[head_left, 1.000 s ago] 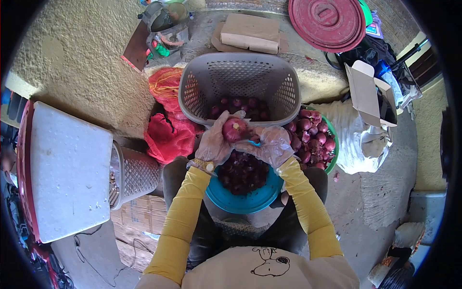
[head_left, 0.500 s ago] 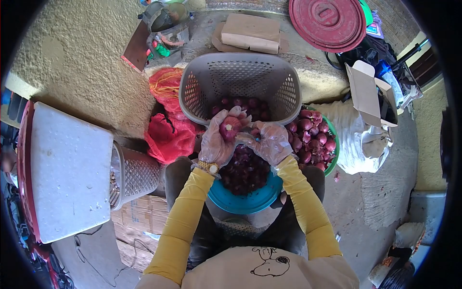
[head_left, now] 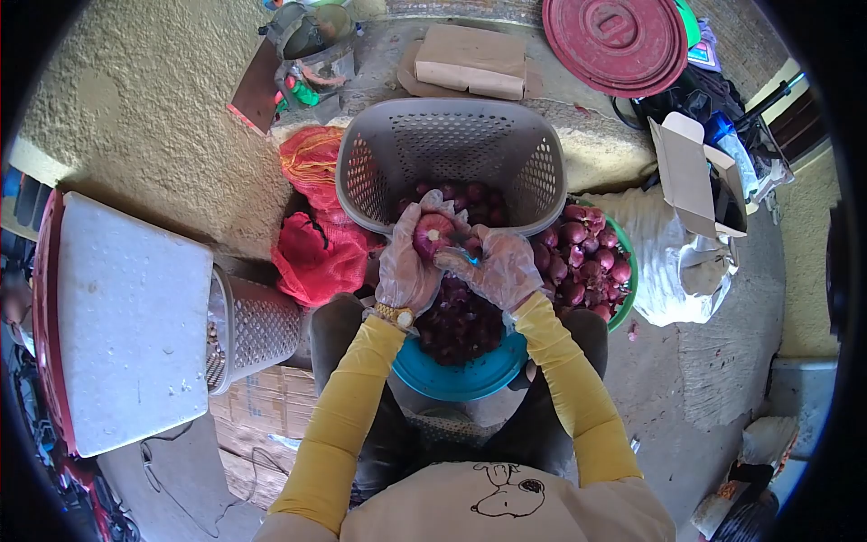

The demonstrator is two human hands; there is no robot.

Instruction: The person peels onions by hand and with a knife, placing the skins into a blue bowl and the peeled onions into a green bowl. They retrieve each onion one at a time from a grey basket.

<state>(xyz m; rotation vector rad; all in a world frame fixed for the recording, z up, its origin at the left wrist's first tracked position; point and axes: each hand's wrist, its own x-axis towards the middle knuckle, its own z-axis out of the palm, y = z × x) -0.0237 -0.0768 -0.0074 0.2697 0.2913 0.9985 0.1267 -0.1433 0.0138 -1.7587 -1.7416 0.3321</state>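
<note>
1 red onion (head_left: pixel 434 236) w/in L fingers (head_left: pixel 442 207)

The left hand (head_left: pixel 408 271) hides part of the onion (head_left: pixel 433 233). A small blue thing (head_left: pixel 471 257) at the right hand (head_left: pixel 506 269) is mostly covered and too small to make out. The hands hide the far side of the blue tub (head_left: pixel 452 388). The top edge cuts off the red lid (head_left: pixel 616 43); the bottom edge, the shirt (head_left: pixel 591 515).

Left grip (head_left: pixel 408 264) and right grip (head_left: pixel 508 264) crowding grey basket (head_left: pixel 452 131) at front, open air above onions (head_left: pixel 476 192) inside
</note>
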